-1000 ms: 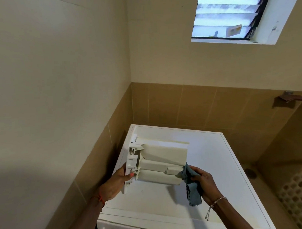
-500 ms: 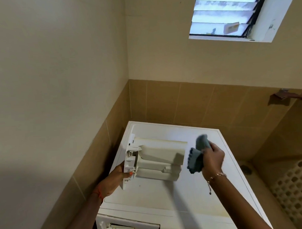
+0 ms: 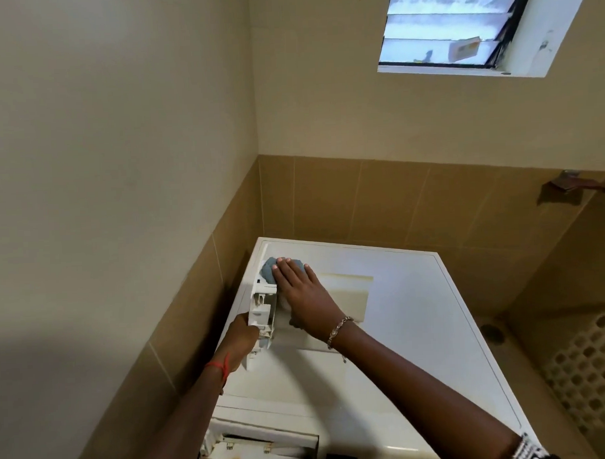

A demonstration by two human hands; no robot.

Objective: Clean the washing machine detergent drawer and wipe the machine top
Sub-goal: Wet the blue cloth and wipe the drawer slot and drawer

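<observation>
The white detergent drawer (image 3: 344,296) is held on its side above the white washing machine top (image 3: 411,345). My left hand (image 3: 241,341) grips the drawer's front panel end at the left. My right hand (image 3: 298,288) lies flat across the drawer near that panel, pressing a grey-blue cloth (image 3: 270,269) against its far upper edge. Only a bit of the cloth shows past my fingertips. The empty drawer slot (image 3: 261,450) gapes in the machine's front at the bottom.
The machine stands in a corner, with tiled walls to the left and behind. A louvred window (image 3: 458,28) is high on the back wall. A perforated basket (image 3: 587,374) stands on the floor at the right, near a floor drain (image 3: 491,332).
My right hand swung the cloth from the drawer's right end, up and over, to the left end near the front panel, and now presses it flat. My left hand keeps its grip.
</observation>
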